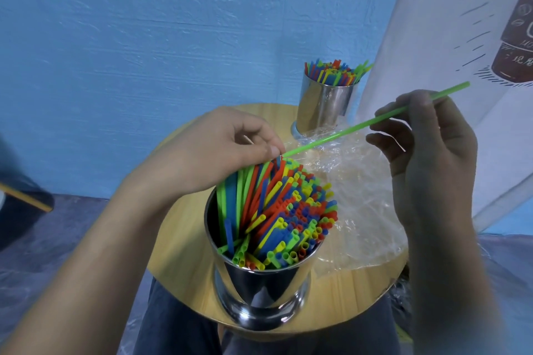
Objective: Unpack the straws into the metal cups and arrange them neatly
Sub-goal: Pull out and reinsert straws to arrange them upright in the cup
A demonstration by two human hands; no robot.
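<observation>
Blue textured wall point(144, 37) fills the background behind a small round wooden table point(178, 253) that sits over the person's lap. A single green straw point(346, 132) slants across the middle of the scene, its lower end right at the top of the near cup's bundle and its upper end raised toward the right. The right hand point(427, 158) pinches it near that upper end between thumb and forefinger, with the other fingers loosely bent below. The near cup point(259, 291), shiny metal, stands at the front of the table, packed with red, blue, yellow and green straws point(288, 210) that fan out and lean toward the right. The left hand point(213, 150) reaches over the cup's far left rim with its fingers curled, the thumb tip on the upper ends of the leaning straws and close to the green straw's lower end; whether it actually pinches any of them I cannot tell. Crumpled clear plastic wrap point(360, 210) lies on the table to the right of this cup. At the back edge stands the far cup point(326, 106), also metal, with straws bristling out of its top. A white banner point(447, 37) with a drawn bottle hangs on the right, and dark trousers point(178, 326) show under the table.
</observation>
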